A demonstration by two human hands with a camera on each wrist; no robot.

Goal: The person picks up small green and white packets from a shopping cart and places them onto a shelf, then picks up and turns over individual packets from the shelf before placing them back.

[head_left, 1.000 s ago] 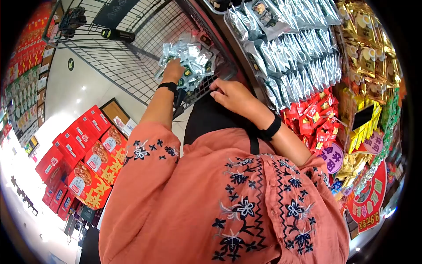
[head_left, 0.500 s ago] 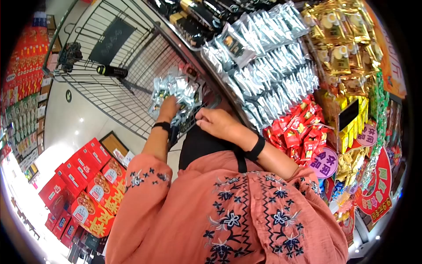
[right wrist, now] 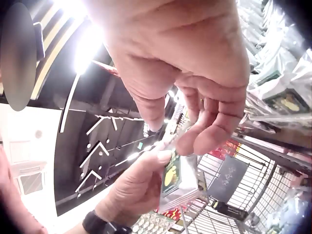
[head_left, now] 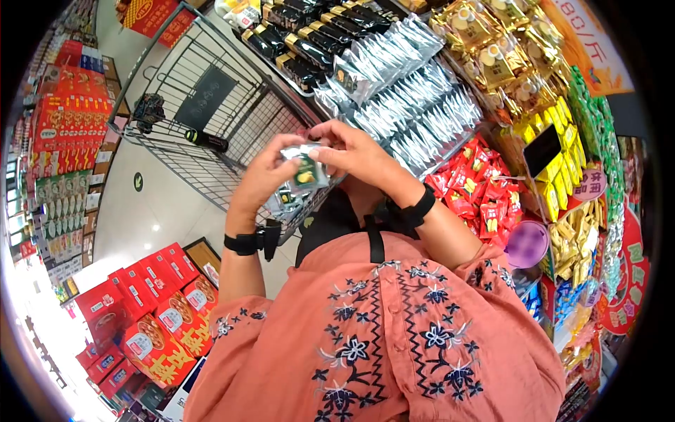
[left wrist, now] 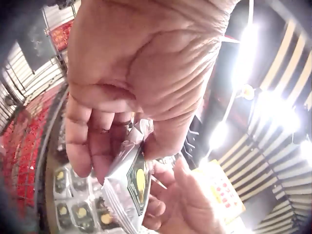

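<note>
In the head view, my left hand holds a small silver packet with a green label, its thumb across the front. The left wrist view shows the packet tilted between that thumb and the fingers. My right hand is at the packet's other side, fingers bent. In the right wrist view its fingertips are right at the packet's upper edge, with the thumb apart from them. Similar silver packets lie in the shopping cart below, partly hidden by my hands.
Rows of silver packets fill the shelf to the right of the cart, with red packets and gold packets beside them. A dark bottle lies in the cart. Red boxes are stacked at the lower left.
My left hand has come up from the packets in the cart with one silver packet. The right hand has moved beside it, and the view has turned toward the shelf.
</note>
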